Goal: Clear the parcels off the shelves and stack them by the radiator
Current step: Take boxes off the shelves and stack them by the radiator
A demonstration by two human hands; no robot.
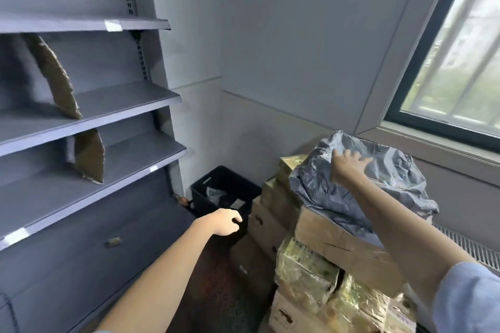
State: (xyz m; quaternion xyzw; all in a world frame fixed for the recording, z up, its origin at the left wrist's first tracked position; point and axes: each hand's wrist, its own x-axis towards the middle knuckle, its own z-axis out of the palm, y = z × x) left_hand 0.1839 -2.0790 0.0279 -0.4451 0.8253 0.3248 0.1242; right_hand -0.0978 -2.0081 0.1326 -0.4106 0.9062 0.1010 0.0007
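Observation:
A stack of cardboard boxes [332,238] and taped yellowish parcels [305,273] stands at the right, in front of the radiator grille [470,247]. On top lies a crumpled grey plastic mailer bag [389,184]. My right hand [347,167] rests flat on that bag with fingers spread. My left hand [227,222] hangs in the air between shelves and stack, fingers loosely curled, holding nothing. The grey shelves [89,113] at the left hold two brown cardboard pieces, one [55,78] leaning on the middle shelf, one [90,157] on the shelf below.
A black plastic crate [216,186] with a few items inside sits on the floor in the corner between shelves and stack. A window [454,57] with a sill runs above the radiator. Dark floor shows between the shelf base and the boxes.

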